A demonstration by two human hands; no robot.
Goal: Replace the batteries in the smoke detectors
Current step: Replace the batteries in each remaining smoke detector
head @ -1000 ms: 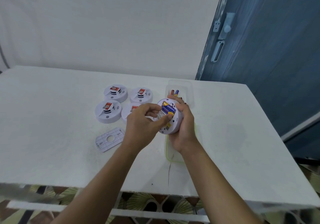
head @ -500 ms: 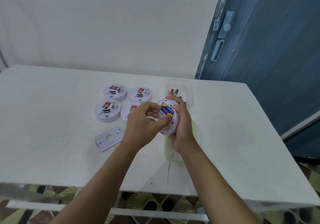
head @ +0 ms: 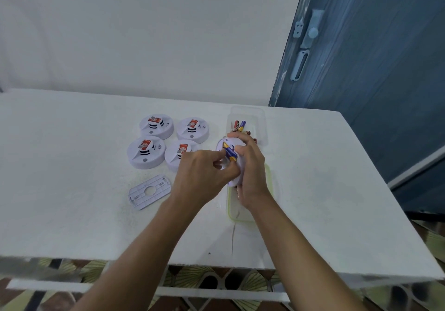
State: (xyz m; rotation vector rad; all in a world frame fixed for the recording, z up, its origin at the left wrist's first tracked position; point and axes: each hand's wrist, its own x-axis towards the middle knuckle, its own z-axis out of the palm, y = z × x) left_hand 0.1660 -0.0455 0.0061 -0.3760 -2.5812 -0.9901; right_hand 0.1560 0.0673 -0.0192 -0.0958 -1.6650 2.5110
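1. Table [head: 72, 190]: white work surface; everything for the task lies on its centre and right.
2. Four smoke detectors [head: 146, 151]: a two-by-two block left of the hands, face up, closed, resting on the table. I cannot tell from here whether they have had new batteries.
3. Lid [head: 240, 210]: green-rimmed, flat on the near right, partly under the right wrist.
4. Clear container [head: 261, 123]: far right, open, with loose batteries [head: 240, 126] inside. Used and fresh cannot be told apart.
5. Held detector [head: 226, 141]: fifth unit, lifted above the lid just near of the container, back side tilted toward the camera, battery bay exposed.
6. Right hand [head: 250, 171]: grasps the held detector, fingers curled round its far and right rim.
7. Left hand [head: 202, 173]: fingers curled, index tip and thumb pinching at the near end of the cell in the bay.
8. Mounting plate [head: 149, 191]: lies alone on the table, near left of the block; probably belongs to the held unit and has yet to be refitted.
9. Battery [head: 230, 154]: blue and yellow, lying in the bay. Cannot tell if it is going in or coming out.
10. Judgement: swap in progress on one unit of five; plate to refit, and the status of the other four is unknown.
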